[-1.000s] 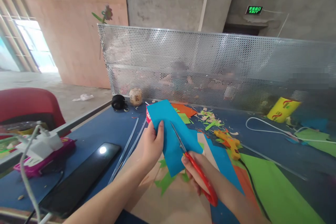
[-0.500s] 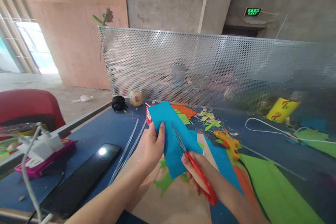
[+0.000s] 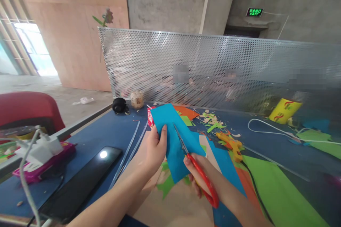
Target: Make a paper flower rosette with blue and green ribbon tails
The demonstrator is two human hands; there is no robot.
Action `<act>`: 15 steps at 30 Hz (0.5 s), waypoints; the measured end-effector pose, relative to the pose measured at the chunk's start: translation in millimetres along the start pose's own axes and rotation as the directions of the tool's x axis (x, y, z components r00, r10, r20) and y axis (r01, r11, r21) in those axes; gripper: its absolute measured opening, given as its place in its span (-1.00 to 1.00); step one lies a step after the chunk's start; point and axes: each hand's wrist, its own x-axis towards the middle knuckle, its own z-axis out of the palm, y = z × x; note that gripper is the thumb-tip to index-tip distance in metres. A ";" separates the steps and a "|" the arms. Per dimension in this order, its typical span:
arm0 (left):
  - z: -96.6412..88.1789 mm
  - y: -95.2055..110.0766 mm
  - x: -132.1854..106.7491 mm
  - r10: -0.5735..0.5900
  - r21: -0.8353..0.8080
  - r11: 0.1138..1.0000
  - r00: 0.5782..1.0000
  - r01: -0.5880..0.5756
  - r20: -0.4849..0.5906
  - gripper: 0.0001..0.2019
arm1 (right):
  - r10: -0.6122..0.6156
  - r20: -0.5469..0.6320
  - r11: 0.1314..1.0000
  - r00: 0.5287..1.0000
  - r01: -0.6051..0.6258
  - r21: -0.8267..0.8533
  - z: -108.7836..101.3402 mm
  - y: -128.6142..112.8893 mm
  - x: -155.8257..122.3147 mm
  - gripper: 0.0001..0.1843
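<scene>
My left hand [image 3: 157,145] pinches the left edge of a blue sheet of paper [image 3: 177,156], its thumb on top and the other fingers hidden beneath. In my right hand [image 3: 201,170] are red-handled scissors [image 3: 204,177], their blades lying over the middle of the blue sheet and pointing up and left. One blade seems to run under the paper, though this is hard to make out. Below both hands lies a beige sheet [image 3: 173,207] with green paper cut-outs [image 3: 166,186] on it.
Right of my hands lie a yellow glue gun [image 3: 231,145] with a black cord and green sheets [image 3: 287,188]. Paper scraps [image 3: 213,118] are strewn behind. On the left are a black phone [image 3: 82,184] and a power strip [image 3: 44,163]. A perforated metal screen [image 3: 149,64] borders the table.
The view has shifted very slightly. Both hands, the blue paper and the scissors keep almost the same pose.
</scene>
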 end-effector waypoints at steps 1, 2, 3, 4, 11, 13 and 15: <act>-0.1 -0.1 -0.3 0.001 -0.002 1.000 1.000 -0.001 0.003 -0.79 | -0.004 0.001 1.000 1.000 0.004 -0.001 0.0 1.9 0.6 -0.45; -0.1 -0.1 -0.5 0.001 -0.004 1.000 1.000 -0.001 0.004 -0.79 | -0.004 -0.001 1.000 1.000 0.004 0.000 0.1 3.7 1.1 -0.46; -0.1 0.0 -0.7 0.002 -0.005 1.000 1.000 -0.002 0.003 -0.79 | -0.002 -0.004 1.000 1.000 0.002 0.004 0.3 5.3 1.5 -0.46; 0.0 0.0 -0.8 0.003 -0.005 1.000 1.000 -0.003 0.002 -0.79 | 0.000 -0.010 1.000 1.000 0.001 0.013 0.6 6.6 1.6 -0.47; 0.9 -0.1 -0.1 0.004 0.001 1.000 1.000 -0.004 -0.003 -0.79 | 0.048 0.001 0.999 0.999 -0.048 0.024 1.3 -4.9 -2.2 -0.49; 0.8 -0.1 0.1 0.003 0.003 1.000 1.000 -0.003 -0.004 -0.79 | 0.063 0.005 0.998 0.998 -0.063 0.006 1.2 -10.8 -3.7 -0.47; 0.6 0.0 0.3 0.002 0.003 1.000 1.000 -0.002 -0.004 -0.78 | 0.069 0.009 0.997 0.998 -0.069 0.024 1.2 -14.5 -4.6 -0.44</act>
